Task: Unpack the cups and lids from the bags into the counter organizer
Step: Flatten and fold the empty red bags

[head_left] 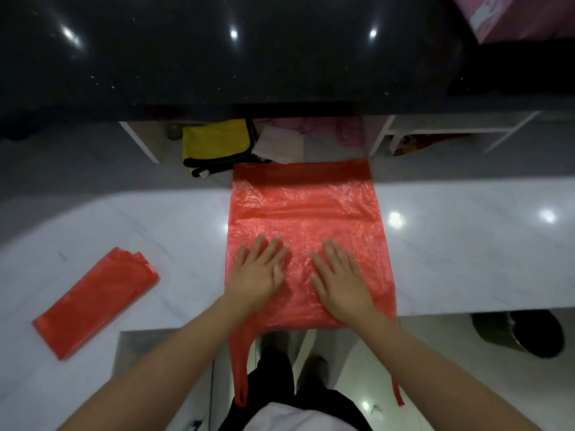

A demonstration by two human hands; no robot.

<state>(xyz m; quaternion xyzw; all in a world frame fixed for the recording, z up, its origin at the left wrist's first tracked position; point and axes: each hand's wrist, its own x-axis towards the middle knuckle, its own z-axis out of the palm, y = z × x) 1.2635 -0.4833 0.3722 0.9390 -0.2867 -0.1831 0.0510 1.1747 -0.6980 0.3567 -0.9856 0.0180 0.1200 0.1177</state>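
A flat red translucent plastic carrier bag [306,219] lies spread on the white marble-look counter [466,244], its far edge reaching past the counter's back edge and its 2 handle loops hanging off the near edge. The left hand [258,270] and right hand [339,275] both press palm-down on its near half, fingers straight and slightly spread, gripping nothing. A second red plastic bag, folded into a narrow strip [93,301], rests well apart to the left on the same counter.

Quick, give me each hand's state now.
Left hand: open, flat on the spread red bag.
Right hand: open, flat on the same bag.
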